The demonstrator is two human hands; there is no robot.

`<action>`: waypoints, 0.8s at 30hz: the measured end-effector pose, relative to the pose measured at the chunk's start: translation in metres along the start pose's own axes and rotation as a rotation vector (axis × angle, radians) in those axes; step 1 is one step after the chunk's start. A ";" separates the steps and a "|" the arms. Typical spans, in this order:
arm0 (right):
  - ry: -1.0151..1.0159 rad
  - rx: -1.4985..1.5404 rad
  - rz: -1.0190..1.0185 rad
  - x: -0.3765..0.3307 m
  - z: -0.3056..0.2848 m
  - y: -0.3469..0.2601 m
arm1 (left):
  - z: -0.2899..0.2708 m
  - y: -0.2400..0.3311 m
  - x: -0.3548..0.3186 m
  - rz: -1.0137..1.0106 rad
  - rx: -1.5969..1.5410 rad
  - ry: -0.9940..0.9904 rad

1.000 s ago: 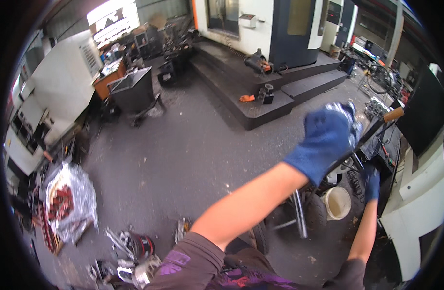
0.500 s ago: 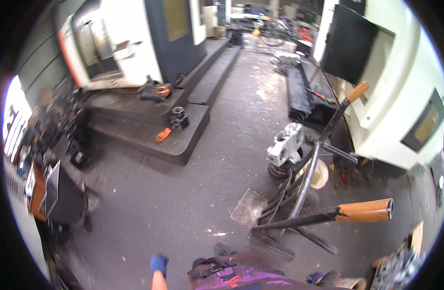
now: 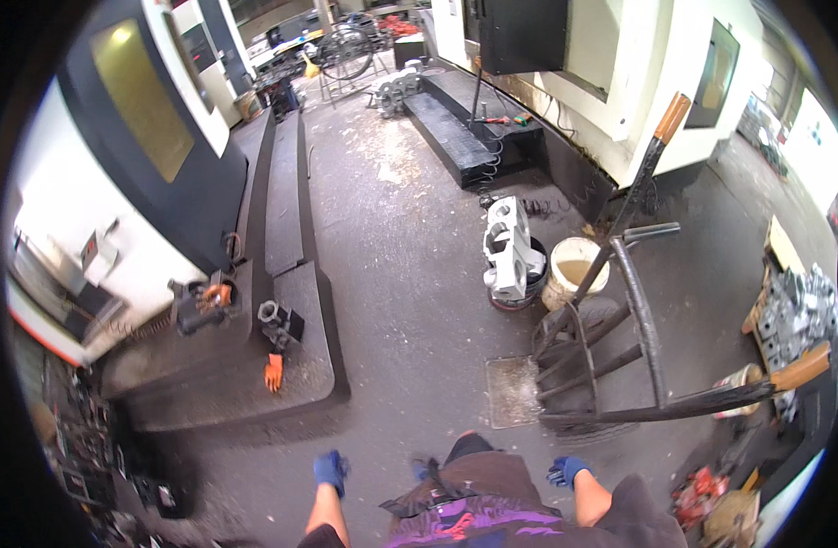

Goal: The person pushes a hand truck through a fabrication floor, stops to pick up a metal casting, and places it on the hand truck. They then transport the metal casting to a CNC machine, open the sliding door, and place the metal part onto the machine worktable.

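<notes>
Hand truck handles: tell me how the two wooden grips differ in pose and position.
The far grip points steeply up beside the white machine; the near grip lies almost level, close to the crate of grey metal parts. The far grip looks shorter, the near grip longer. Both are orange-brown wood on dark steel bars of the hand truck.

A pale metal casting (image 3: 508, 247) stands on the grey concrete floor. Just right of it sits a cream plastic bucket (image 3: 572, 271). Well left of it, an orange glove (image 3: 273, 372) lies on a dark raised step (image 3: 300, 356).
</notes>
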State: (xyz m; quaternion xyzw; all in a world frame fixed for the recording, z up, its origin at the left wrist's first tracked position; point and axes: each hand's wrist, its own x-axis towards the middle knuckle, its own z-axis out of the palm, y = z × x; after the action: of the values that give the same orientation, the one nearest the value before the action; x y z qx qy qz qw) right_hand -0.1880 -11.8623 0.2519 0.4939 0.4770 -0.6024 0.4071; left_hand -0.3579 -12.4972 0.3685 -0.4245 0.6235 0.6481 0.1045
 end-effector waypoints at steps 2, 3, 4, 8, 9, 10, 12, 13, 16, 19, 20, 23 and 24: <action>0.004 0.069 -0.038 -0.003 0.048 -0.013 | 0.036 0.115 0.062 0.220 0.156 -0.105; 0.032 0.064 -0.080 -0.017 0.074 -0.027 | 0.041 0.167 0.087 0.322 0.226 -0.159; 0.076 0.069 -0.133 -0.023 0.093 -0.037 | 0.055 0.211 0.108 0.352 0.184 -0.158; 0.189 0.273 -0.045 0.009 0.125 -0.036 | 0.192 0.302 0.187 0.357 0.331 -0.226; 0.177 0.350 -0.073 0.014 0.133 -0.044 | 0.189 0.317 0.206 0.274 0.266 -0.411; 0.208 0.470 -0.061 0.019 0.141 -0.042 | 0.224 0.313 0.220 0.280 0.330 -0.457; 0.221 0.592 -0.073 0.042 0.144 -0.071 | 0.258 0.306 0.247 0.239 0.664 -0.486; 0.244 0.643 -0.045 0.046 0.146 -0.086 | 0.288 0.300 0.250 0.271 0.729 -0.543; 0.314 -0.069 -0.440 0.056 0.151 -0.145 | 0.385 0.314 0.240 0.306 1.010 -0.558; 0.319 0.771 -0.303 0.044 0.156 -0.277 | 0.451 0.348 0.251 0.306 0.974 -0.758; 0.318 0.925 -0.359 0.024 0.157 -0.324 | 0.488 0.358 0.246 0.216 0.776 -0.803; 0.318 0.872 -0.457 0.023 0.138 -0.415 | 0.580 0.390 0.281 0.193 0.866 -0.837; 0.363 0.899 -0.487 0.026 0.138 -0.438 | 0.619 0.397 0.284 0.182 0.861 -0.838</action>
State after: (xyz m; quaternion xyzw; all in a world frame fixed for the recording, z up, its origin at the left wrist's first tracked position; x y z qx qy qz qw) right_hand -0.6429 -11.9041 0.3097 0.5906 0.3356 -0.7290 -0.0845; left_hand -1.0568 -12.1339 0.3751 0.0021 0.7691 0.4562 0.4476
